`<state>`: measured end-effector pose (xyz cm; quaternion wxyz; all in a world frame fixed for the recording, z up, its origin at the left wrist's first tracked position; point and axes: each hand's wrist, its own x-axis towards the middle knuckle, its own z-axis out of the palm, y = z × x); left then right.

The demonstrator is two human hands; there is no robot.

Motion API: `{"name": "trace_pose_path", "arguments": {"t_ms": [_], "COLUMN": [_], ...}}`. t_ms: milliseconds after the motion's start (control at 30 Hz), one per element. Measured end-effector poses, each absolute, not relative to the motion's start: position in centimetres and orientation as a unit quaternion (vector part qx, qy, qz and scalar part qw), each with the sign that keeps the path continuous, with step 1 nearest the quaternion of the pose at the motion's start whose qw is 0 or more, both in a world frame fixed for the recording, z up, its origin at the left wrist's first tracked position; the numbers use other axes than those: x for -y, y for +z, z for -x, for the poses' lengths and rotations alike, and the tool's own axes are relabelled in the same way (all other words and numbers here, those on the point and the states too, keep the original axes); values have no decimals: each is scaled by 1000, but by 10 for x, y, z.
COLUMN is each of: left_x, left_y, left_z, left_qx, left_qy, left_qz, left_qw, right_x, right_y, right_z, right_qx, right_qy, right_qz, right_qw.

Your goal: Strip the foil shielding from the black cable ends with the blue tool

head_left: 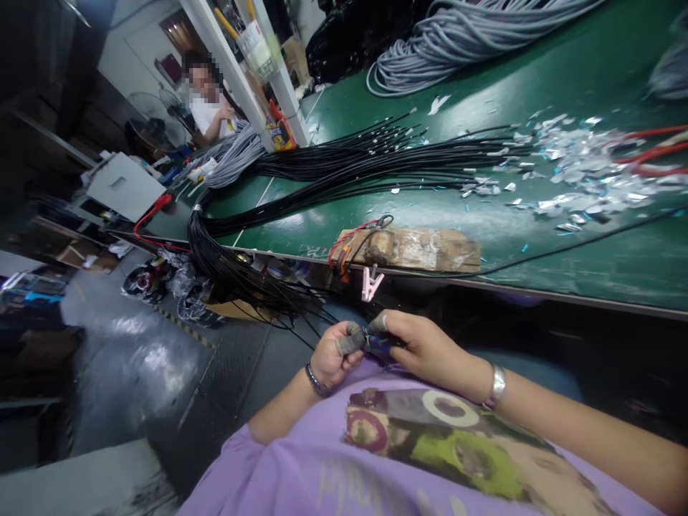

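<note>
Close to my chest, my left hand is closed, pinching what looks like the end of a thin black cable between taped fingertips. My right hand meets it there, its fingers closed around a small tool with dark blue handles; its exact kind is hard to see. Grey coverings wrap fingertips on both hands. Just beyond them, the loose ends of a black cable bundle hang over the table edge. The bundle's other part lies along the green table, with its stripped ends pointing right.
A wooden block with a pink clip sits at the table edge. Foil scraps are strewn at right, below a grey cable coil. A white post rises from the table. Another person is beyond it.
</note>
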<state>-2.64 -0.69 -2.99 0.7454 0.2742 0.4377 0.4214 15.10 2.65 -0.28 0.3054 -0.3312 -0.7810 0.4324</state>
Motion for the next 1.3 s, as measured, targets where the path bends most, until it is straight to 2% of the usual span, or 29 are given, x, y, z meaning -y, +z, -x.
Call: {"name": "trace_pose_path", "arguments": {"t_ms": [67, 200, 267, 333, 533, 600, 767, 933, 1100, 1300], "left_x": [6, 1, -2, -5, -7, -6, -6, -6, -7, -6], "left_y": [-28, -17, -11, -7, -6, -7, -10, -10, -8, -10], "left_z": [29, 37, 39, 38, 31, 31, 34, 33, 32, 37], "left_qx": [-455, -460, -468, -490, -514, -503, -486, -498, -505, -519], "left_qy": [386, 279, 257, 258, 298, 313, 323, 309, 294, 273], "left_qz": [-308, -389, -416, -426, -373, -361, -360, -372, -377, -385], "left_qw": [741, 748, 737, 716, 712, 721, 728, 720, 719, 713], "right_x": [-27, -27, -28, -29, -32, -31, -28, -27, -30, -33], "right_y": [0, 1, -2, -5, -4, -3, -1, -2, -4, -6], "right_z": [-152, -150, -149, -148, -150, -149, -147, -146, -145, -147], "right_qx": [755, 606, 552, 565, 701, 677, 472, 370, 344, 491], "right_qy": [503, 723, 762, 735, 534, 562, 762, 841, 865, 781], "right_qz": [307, 266, 288, 319, 379, 376, 371, 354, 339, 354], "right_qw": [288, 198, 180, 196, 282, 291, 242, 173, 139, 153]}}
